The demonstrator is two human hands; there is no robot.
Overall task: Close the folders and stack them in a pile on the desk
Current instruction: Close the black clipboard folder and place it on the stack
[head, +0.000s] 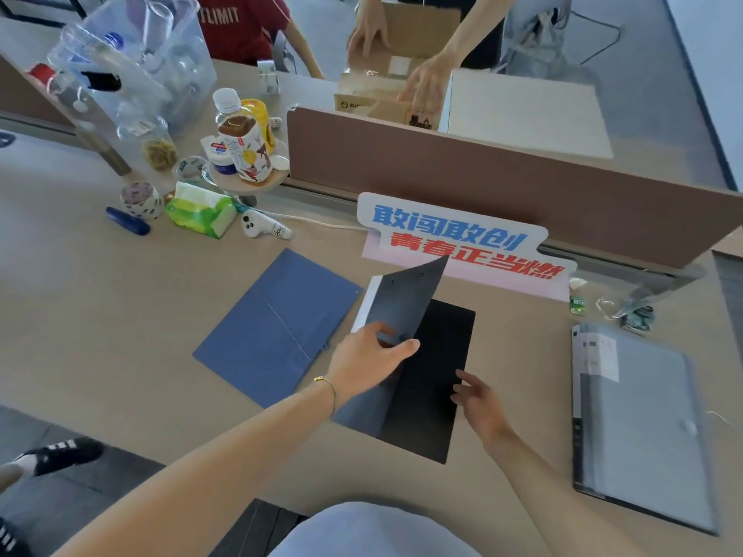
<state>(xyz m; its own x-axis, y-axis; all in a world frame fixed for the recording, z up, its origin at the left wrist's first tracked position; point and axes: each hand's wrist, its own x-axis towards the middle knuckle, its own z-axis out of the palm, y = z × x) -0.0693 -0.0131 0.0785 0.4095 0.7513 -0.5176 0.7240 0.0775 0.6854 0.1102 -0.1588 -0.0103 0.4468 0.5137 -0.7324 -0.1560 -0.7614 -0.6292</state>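
Note:
A black folder (430, 379) lies in the middle of the desk, its left cover raised about halfway. My left hand (368, 357) grips the edge of that raised cover. White paper shows under the cover at its upper left. My right hand (480, 404) hovers with fingers apart over the folder's flat right half, touching or nearly touching it. A blue folder (277, 327) lies flat to the left, apparently closed. A grey translucent folder (639, 420) lies flat at the right.
A printed sign (462, 243) leans on the brown divider (502, 182) behind the folders. Tissues (201, 211), a white controller (261, 227), bottles (245, 142), tape and a plastic bin (132, 62) crowd the back left. A person handles a cardboard box (386, 94) beyond the divider.

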